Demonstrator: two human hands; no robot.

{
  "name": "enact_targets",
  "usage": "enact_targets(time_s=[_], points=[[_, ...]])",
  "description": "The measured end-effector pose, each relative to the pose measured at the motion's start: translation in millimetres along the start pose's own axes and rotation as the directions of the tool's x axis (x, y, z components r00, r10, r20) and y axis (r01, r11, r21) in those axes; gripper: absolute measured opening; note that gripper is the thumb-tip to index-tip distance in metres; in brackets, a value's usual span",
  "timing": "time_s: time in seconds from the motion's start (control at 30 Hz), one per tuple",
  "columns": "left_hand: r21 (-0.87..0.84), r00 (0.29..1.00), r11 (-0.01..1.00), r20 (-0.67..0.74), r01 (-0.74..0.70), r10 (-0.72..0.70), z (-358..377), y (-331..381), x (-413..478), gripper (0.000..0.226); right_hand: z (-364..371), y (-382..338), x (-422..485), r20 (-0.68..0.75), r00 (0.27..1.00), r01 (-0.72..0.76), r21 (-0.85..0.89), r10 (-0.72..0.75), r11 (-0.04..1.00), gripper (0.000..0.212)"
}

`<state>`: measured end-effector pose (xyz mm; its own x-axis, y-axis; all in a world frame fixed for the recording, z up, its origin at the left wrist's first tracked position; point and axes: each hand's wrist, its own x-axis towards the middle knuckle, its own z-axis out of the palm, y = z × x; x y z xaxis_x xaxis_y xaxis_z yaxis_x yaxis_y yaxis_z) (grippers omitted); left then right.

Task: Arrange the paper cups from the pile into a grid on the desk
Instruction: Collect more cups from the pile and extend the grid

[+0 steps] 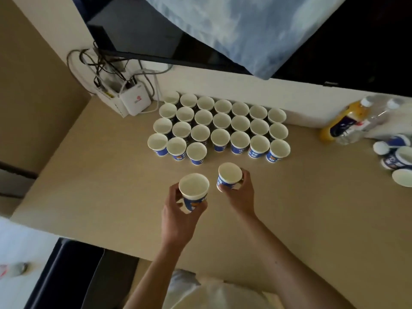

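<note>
head view: left hand (178, 210) gripped one paper cup (194, 190), right hand (240, 195) a second cup (229, 176), hands apart, near the grid (218, 128) on the desk (111, 186); best lowered upright, rims aligned beside neighbours, nudging none.

Grid of blue paper cups (219, 128) set at the back of the tan wooden desk (100, 186), white router box (136, 101) left of it, toppled cup pile (394, 157) and plastic bottles (344, 124) right.

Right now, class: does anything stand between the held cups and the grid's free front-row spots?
Nothing visible. Only bare desk separates the cup in the left hand and the cup in the right hand from the gap beside the third front-row cup.
</note>
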<state>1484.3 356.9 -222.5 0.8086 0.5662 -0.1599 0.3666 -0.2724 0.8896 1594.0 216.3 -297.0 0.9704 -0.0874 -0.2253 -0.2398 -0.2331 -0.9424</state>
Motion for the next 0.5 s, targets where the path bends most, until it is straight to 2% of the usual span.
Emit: enact_targets(time_s=[0.27,0.5], points=[[-0.005,0.994,0.999,0.099,-0.039,0.039,-3,-6,49,0.059,51,15,56,-0.039,0.998,0.039,-0.106,-0.043,0.994,0.06],[0.0,0.992,1.0,0.123,-0.022,0.022,-11,-18,65,0.062,69,30,72,-0.089,0.991,0.084,-0.171,-0.101,0.982,0.059]])
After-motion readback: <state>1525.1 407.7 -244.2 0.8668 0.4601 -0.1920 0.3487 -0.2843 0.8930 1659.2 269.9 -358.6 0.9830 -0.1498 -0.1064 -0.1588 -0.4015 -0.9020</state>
